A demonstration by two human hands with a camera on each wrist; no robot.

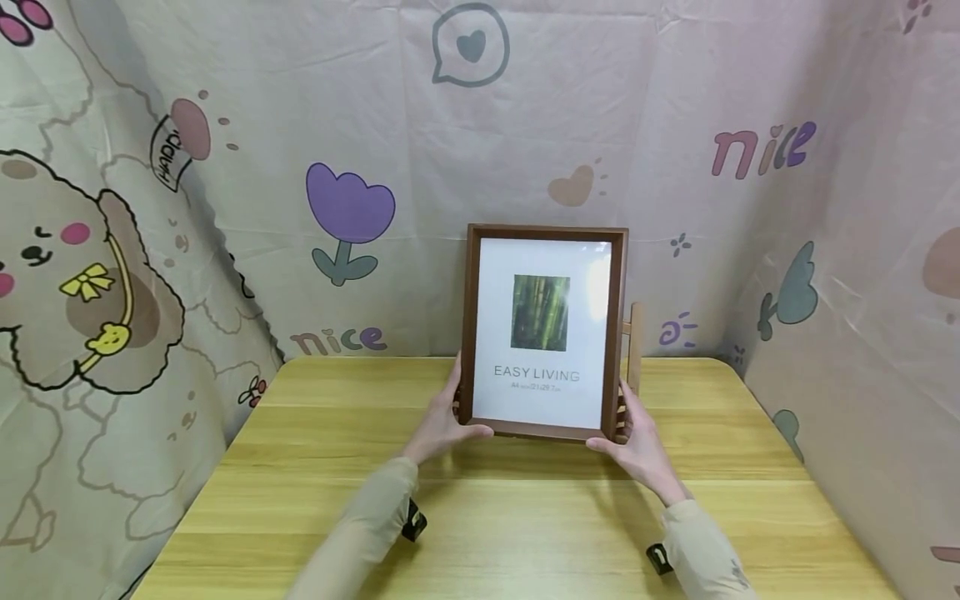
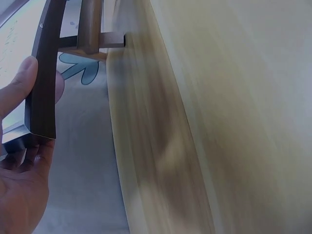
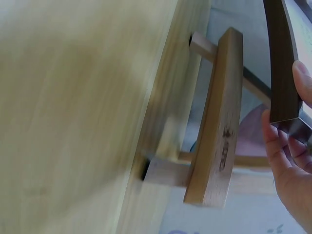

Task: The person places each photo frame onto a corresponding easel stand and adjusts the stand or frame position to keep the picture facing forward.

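A brown picture frame (image 1: 542, 333) stands upright between both hands, showing a green bamboo picture and the words EASY LIVING. My left hand (image 1: 444, 423) grips its lower left corner, thumb on the front and fingers around the side and underneath. At the lower right corner, my right hand (image 1: 639, 440) holds it the same way. Behind the frame is a wooden easel (image 1: 635, 346), mostly hidden in the head view. In the right wrist view, the easel's ledge (image 3: 214, 126) shows below the frame's bottom edge (image 3: 287, 122), with a gap between them.
The easel's feet rest on a wood-grain table (image 1: 337, 433) near its far edge. A printed cloth (image 1: 450, 167) hangs behind the table and along both sides. Black wrist straps (image 1: 414, 522) show at both sleeves.
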